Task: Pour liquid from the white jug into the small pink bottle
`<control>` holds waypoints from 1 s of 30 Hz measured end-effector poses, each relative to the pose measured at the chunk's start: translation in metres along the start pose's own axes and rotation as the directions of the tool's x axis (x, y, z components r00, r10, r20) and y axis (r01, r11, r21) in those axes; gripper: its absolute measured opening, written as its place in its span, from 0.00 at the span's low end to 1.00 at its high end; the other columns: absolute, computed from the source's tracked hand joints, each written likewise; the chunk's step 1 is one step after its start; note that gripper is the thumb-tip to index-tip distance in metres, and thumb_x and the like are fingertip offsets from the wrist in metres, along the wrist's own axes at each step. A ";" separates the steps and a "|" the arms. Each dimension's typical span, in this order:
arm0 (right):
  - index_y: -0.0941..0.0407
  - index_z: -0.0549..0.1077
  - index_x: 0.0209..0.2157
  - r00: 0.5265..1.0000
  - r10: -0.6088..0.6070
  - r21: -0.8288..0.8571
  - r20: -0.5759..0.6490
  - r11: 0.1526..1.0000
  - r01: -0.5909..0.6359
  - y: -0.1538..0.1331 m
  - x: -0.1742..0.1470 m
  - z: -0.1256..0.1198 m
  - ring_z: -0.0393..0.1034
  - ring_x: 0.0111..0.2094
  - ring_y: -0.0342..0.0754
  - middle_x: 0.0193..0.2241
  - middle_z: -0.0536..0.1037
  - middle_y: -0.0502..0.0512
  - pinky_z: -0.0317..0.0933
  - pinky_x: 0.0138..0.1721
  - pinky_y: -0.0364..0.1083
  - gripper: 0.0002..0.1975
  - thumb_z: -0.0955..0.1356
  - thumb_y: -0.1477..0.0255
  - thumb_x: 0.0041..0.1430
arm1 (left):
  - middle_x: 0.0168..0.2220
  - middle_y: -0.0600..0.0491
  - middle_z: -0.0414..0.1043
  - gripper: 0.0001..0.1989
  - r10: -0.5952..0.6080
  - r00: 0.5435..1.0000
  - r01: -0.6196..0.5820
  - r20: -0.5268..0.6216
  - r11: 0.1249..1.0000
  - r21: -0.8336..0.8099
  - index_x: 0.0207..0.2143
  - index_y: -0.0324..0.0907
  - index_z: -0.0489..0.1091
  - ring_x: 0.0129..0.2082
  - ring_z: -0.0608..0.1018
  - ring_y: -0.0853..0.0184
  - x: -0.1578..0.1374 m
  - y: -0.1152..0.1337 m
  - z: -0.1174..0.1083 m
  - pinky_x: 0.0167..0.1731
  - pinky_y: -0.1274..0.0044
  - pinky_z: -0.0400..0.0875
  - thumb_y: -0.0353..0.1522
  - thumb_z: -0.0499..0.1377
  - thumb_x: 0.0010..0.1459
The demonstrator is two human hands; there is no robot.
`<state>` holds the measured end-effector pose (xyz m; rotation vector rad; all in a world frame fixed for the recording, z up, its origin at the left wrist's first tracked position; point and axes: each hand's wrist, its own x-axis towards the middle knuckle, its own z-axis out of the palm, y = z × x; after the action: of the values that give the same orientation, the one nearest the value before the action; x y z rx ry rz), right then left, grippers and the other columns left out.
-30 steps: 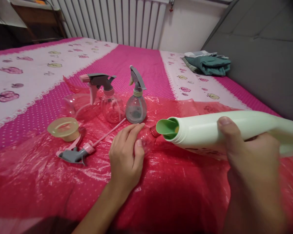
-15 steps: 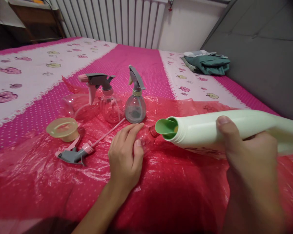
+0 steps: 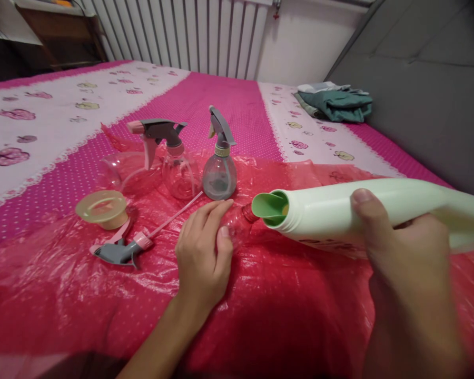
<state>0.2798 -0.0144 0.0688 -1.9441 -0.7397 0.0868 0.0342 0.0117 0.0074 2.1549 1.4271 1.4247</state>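
Observation:
My left hand (image 3: pixel 203 245) is closed around a clear spray bottle body (image 3: pixel 239 223) without its top, tilted with its mouth to the right. In my right hand (image 3: pixel 403 252) is a pale green detergent bottle (image 3: pixel 332 208), tipped on its side. Its green pouring spout (image 3: pixel 269 204) meets or nearly meets the clear bottle's mouth; whether liquid flows I cannot tell. Left of my left hand lies a grey and pink spray nozzle (image 3: pixel 122 250) with its thin tube. A yellowish translucent cap (image 3: pixel 101 208) sits just behind that nozzle.
Beyond my left hand stand a grey spray bottle (image 3: pixel 219 176) and a clear one with a pink and grey head (image 3: pixel 177 171). Another clear bottle (image 3: pixel 120 171) lies at their left. Red plastic sheeting (image 3: pixel 284 310) covers the bed. Folded clothes (image 3: pixel 335 102) lie near the grey headboard (image 3: pixel 422 79).

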 end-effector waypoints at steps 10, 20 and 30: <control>0.59 0.80 0.44 1.000 0.017 0.006 0.005 1.000 -0.017 -0.004 -0.002 0.001 0.77 0.42 0.61 0.43 0.82 0.64 0.67 0.40 0.57 0.47 0.75 0.34 0.35 | 0.58 0.45 0.78 0.21 -0.001 1.000 0.001 -0.003 1.000 0.001 0.61 0.41 0.74 0.57 0.79 0.53 0.000 -0.001 0.000 0.57 0.61 0.71 0.32 0.47 0.75; 0.57 0.80 0.44 1.000 -0.010 0.033 0.020 0.999 0.009 -0.004 -0.003 0.001 0.77 0.42 0.61 0.44 0.82 0.61 0.66 0.41 0.57 0.45 0.74 0.33 0.37 | 0.57 0.45 0.79 0.21 0.012 1.000 -0.012 -0.007 1.000 0.013 0.61 0.42 0.74 0.56 0.79 0.54 0.000 -0.001 0.001 0.57 0.60 0.72 0.32 0.47 0.75; 0.59 0.80 0.44 1.000 0.008 0.023 0.003 1.000 -0.009 -0.004 -0.002 0.002 0.77 0.42 0.62 0.43 0.82 0.63 0.67 0.40 0.57 0.46 0.75 0.34 0.35 | 0.58 0.45 0.79 0.21 0.000 1.000 0.000 -0.001 1.000 0.002 0.61 0.42 0.74 0.58 0.79 0.54 0.000 -0.001 0.000 0.57 0.60 0.71 0.32 0.47 0.75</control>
<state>0.2761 -0.0131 0.0705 -1.9254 -0.7291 0.1025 0.0337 0.0119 0.0067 2.1563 1.4295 1.4249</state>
